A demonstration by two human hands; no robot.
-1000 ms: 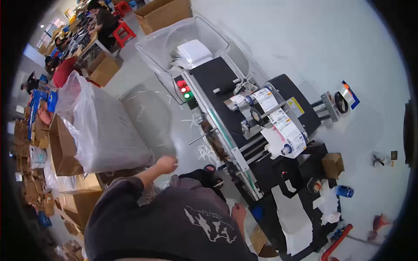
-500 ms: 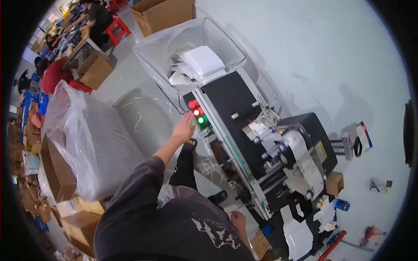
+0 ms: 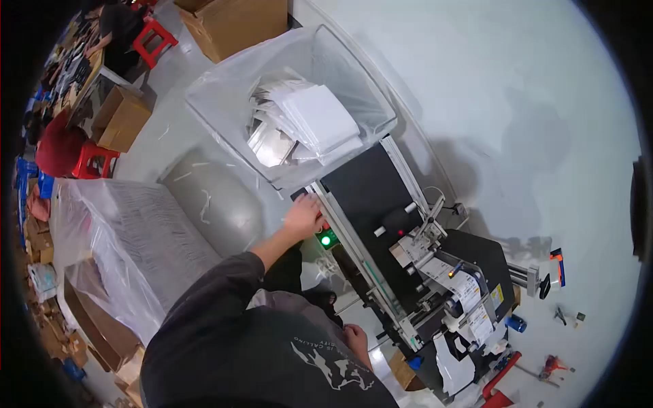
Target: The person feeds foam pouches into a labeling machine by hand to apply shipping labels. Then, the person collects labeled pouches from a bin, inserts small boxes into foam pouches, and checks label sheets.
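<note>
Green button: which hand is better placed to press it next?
Likely the left. The left hand is just beside the lit green button; the right hand is down near the shirt, clearly farther away.

Workshop: black-belted metal labelling machine point(image 3: 360, 197) runs beside clear-plastic-lined metal-frame bin point(image 3: 221, 112); brown cardboard boxes point(image 3: 235, 28), red plastic stools point(image 3: 155, 42) stand around.
</note>
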